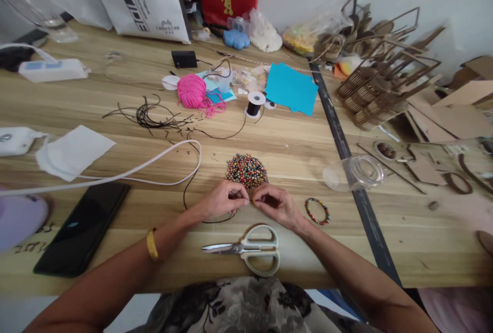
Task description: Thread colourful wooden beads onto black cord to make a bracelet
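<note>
My left hand pinches a thin black cord, which trails left and curves up the table. Fingertip to fingertip with it, my right hand is closed on a tiny bead at the cord's end. Just beyond both hands lies a heap of small multicoloured beads. A beaded bracelet rests to the right of my right hand. Scissors with cream handles lie slightly apart in front of me, blades pointing left.
Behind the beads stand a spool of black cord, pink yarn and blue sheets. Cut black cord pieces lie left. A phone and white cable are nearer. Clear containers and small woven baskets are right.
</note>
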Tool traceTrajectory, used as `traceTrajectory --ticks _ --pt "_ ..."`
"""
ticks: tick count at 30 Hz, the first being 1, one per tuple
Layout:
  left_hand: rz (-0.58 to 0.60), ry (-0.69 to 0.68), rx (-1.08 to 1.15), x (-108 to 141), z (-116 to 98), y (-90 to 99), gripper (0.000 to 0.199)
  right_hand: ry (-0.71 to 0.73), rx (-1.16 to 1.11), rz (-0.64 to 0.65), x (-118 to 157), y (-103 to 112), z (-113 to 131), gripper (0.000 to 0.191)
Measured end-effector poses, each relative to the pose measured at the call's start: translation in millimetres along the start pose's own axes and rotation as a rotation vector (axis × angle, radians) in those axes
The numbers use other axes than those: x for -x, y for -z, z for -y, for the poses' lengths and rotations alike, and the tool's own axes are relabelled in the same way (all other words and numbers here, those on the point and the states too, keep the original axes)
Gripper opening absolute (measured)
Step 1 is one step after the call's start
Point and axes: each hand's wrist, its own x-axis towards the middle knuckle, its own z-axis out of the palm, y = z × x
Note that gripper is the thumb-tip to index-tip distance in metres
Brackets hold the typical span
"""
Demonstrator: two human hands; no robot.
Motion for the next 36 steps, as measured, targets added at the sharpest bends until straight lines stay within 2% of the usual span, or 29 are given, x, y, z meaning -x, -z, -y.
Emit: traceTrajectory --ticks 36 --pt "0.009 -0.01 -0.044 -0.3 -4.2 0.0 0.009 0.018 -0.021 0.02 -0.3 -0.4 -1.6 0.01"
